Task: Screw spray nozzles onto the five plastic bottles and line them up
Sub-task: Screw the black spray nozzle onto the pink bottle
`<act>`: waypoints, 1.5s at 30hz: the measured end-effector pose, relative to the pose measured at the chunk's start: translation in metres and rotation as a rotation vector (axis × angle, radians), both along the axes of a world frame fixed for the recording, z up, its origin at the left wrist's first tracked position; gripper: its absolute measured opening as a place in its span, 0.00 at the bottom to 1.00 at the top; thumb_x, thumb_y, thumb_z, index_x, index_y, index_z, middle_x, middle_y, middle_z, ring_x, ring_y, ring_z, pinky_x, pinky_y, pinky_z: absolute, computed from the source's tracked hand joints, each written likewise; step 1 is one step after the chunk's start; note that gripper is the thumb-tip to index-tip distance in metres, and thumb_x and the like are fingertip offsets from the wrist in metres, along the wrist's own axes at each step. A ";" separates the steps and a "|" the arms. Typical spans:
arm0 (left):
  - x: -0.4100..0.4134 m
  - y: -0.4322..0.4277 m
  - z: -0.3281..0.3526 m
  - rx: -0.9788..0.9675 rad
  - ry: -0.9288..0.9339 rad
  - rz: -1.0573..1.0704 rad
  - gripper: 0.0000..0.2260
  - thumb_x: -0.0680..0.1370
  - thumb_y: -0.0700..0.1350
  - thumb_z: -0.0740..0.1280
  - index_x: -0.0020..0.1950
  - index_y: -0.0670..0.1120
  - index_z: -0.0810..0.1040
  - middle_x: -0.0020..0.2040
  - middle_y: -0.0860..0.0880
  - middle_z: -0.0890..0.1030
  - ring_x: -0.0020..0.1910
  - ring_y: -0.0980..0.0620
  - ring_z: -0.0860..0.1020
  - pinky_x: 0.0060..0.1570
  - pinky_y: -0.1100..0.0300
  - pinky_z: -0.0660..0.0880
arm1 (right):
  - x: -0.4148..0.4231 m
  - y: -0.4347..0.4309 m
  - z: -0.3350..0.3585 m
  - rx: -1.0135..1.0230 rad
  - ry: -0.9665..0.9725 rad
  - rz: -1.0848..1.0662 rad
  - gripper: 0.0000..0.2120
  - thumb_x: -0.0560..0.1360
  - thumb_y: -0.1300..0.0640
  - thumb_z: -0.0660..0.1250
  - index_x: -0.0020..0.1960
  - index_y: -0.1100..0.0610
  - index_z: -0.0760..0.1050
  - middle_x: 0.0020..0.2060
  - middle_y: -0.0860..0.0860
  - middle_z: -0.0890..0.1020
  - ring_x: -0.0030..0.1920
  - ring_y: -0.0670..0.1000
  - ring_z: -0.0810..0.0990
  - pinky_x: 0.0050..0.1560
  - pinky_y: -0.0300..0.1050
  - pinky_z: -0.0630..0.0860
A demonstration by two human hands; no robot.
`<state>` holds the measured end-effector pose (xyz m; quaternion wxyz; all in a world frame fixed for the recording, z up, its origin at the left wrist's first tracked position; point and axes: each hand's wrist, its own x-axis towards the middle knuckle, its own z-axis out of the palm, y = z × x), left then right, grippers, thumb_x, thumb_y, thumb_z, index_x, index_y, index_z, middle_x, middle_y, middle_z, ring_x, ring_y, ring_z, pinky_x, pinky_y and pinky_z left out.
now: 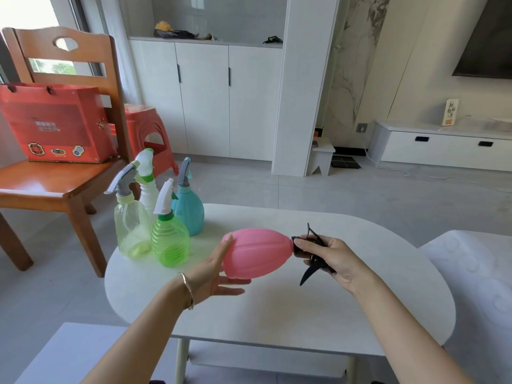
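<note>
A pink bottle (257,252) lies on its side in the air above the white table (277,309), neck pointing right. My left hand (219,275) cups its base with straight fingers. My right hand (329,254) grips the black spray nozzle (311,253) at the bottle's neck. At the table's far left stand several bottles with nozzles on: a pale yellow one (132,228), a green one (170,242), a white one (148,189) and a teal one (188,207).
A wooden chair (63,178) with a red box (55,123) on its seat stands left of the table, with a red stool (146,128) behind it. A white seat cushion (476,273) lies at the right.
</note>
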<state>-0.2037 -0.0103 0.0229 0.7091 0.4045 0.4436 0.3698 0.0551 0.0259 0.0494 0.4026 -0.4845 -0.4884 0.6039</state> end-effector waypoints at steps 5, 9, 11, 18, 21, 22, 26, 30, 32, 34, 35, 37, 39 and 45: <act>-0.004 0.002 0.002 0.230 -0.028 0.064 0.28 0.68 0.51 0.75 0.63 0.66 0.69 0.64 0.47 0.74 0.56 0.45 0.81 0.47 0.54 0.80 | -0.005 0.000 -0.003 -0.063 0.097 -0.108 0.11 0.64 0.54 0.77 0.44 0.59 0.83 0.38 0.52 0.87 0.37 0.50 0.86 0.32 0.36 0.78; -0.009 0.005 0.002 0.107 -0.060 0.039 0.27 0.67 0.63 0.71 0.64 0.62 0.71 0.66 0.48 0.73 0.57 0.44 0.80 0.46 0.51 0.80 | -0.007 -0.005 0.001 -0.009 -0.012 -0.052 0.11 0.65 0.53 0.76 0.45 0.56 0.83 0.37 0.49 0.87 0.35 0.49 0.85 0.33 0.36 0.78; -0.010 0.004 0.000 -0.078 0.012 0.013 0.31 0.64 0.69 0.66 0.63 0.56 0.73 0.61 0.43 0.79 0.53 0.41 0.82 0.42 0.49 0.81 | -0.010 -0.007 0.003 0.080 -0.073 -0.038 0.10 0.65 0.53 0.77 0.44 0.56 0.83 0.35 0.49 0.86 0.34 0.49 0.84 0.32 0.35 0.77; -0.009 0.003 -0.003 0.144 0.102 0.133 0.35 0.57 0.62 0.78 0.61 0.59 0.71 0.62 0.44 0.75 0.52 0.48 0.83 0.45 0.55 0.81 | -0.010 -0.010 0.005 0.112 -0.042 -0.012 0.10 0.66 0.57 0.76 0.47 0.56 0.83 0.36 0.51 0.85 0.33 0.48 0.82 0.37 0.36 0.78; -0.012 0.002 -0.002 0.139 0.041 0.077 0.37 0.56 0.60 0.80 0.62 0.59 0.71 0.64 0.44 0.75 0.55 0.47 0.81 0.47 0.51 0.80 | -0.010 -0.008 0.008 0.166 -0.063 -0.017 0.11 0.67 0.57 0.76 0.48 0.58 0.83 0.35 0.51 0.85 0.32 0.48 0.82 0.36 0.37 0.78; -0.010 0.001 -0.003 0.076 0.004 0.061 0.38 0.56 0.60 0.80 0.63 0.57 0.70 0.63 0.43 0.75 0.54 0.46 0.82 0.47 0.50 0.80 | -0.010 -0.008 0.008 0.177 -0.079 -0.016 0.11 0.67 0.56 0.75 0.49 0.58 0.83 0.36 0.52 0.85 0.33 0.48 0.82 0.36 0.37 0.78; 0.000 -0.002 -0.002 0.018 -0.017 0.165 0.36 0.57 0.58 0.78 0.62 0.54 0.71 0.60 0.42 0.77 0.49 0.46 0.84 0.42 0.50 0.81 | -0.014 -0.011 0.005 0.136 -0.086 -0.011 0.12 0.68 0.55 0.75 0.49 0.59 0.83 0.38 0.52 0.86 0.34 0.48 0.83 0.36 0.37 0.79; 0.003 -0.004 0.003 0.124 0.003 0.240 0.32 0.57 0.57 0.78 0.58 0.56 0.74 0.61 0.44 0.75 0.53 0.45 0.81 0.41 0.49 0.81 | -0.013 -0.008 0.005 0.089 -0.054 -0.036 0.10 0.64 0.54 0.76 0.45 0.55 0.83 0.36 0.51 0.85 0.32 0.47 0.83 0.39 0.39 0.80; 0.004 -0.004 0.005 0.172 0.012 0.258 0.30 0.57 0.56 0.78 0.58 0.57 0.75 0.61 0.45 0.75 0.55 0.45 0.80 0.41 0.48 0.81 | -0.012 -0.007 0.005 0.063 -0.043 -0.047 0.08 0.65 0.54 0.76 0.43 0.54 0.83 0.34 0.51 0.85 0.31 0.47 0.82 0.41 0.40 0.80; 0.006 -0.006 0.008 0.209 0.016 0.272 0.29 0.57 0.56 0.78 0.57 0.58 0.75 0.60 0.46 0.76 0.54 0.45 0.81 0.42 0.48 0.81 | -0.011 -0.006 0.007 0.050 -0.036 -0.046 0.07 0.65 0.54 0.76 0.42 0.53 0.83 0.33 0.50 0.85 0.30 0.47 0.82 0.40 0.39 0.80; 0.007 -0.006 0.009 0.223 0.020 0.277 0.29 0.57 0.56 0.78 0.56 0.58 0.75 0.59 0.46 0.76 0.54 0.45 0.81 0.42 0.48 0.81 | -0.011 -0.006 0.008 0.044 -0.032 -0.043 0.08 0.64 0.53 0.76 0.41 0.53 0.83 0.33 0.49 0.85 0.30 0.47 0.82 0.38 0.38 0.80; 0.007 -0.008 0.011 0.232 0.029 0.278 0.29 0.57 0.56 0.78 0.56 0.58 0.75 0.59 0.46 0.76 0.54 0.45 0.80 0.41 0.48 0.81 | -0.011 -0.005 0.011 0.040 -0.031 -0.035 0.10 0.60 0.51 0.76 0.40 0.53 0.84 0.32 0.48 0.85 0.29 0.47 0.82 0.37 0.37 0.80; 0.004 -0.009 0.014 0.216 0.037 0.265 0.30 0.57 0.56 0.78 0.58 0.58 0.74 0.60 0.46 0.75 0.56 0.44 0.79 0.42 0.48 0.81 | -0.013 -0.005 0.012 0.056 -0.039 -0.024 0.09 0.61 0.52 0.77 0.40 0.53 0.84 0.31 0.48 0.85 0.29 0.47 0.82 0.36 0.37 0.80; -0.025 -0.014 0.022 -0.031 -0.024 0.084 0.33 0.59 0.69 0.72 0.58 0.53 0.78 0.51 0.42 0.83 0.47 0.43 0.83 0.39 0.49 0.81 | -0.029 -0.001 0.037 0.227 -0.206 0.089 0.11 0.63 0.49 0.77 0.41 0.54 0.83 0.34 0.48 0.86 0.32 0.47 0.82 0.31 0.34 0.75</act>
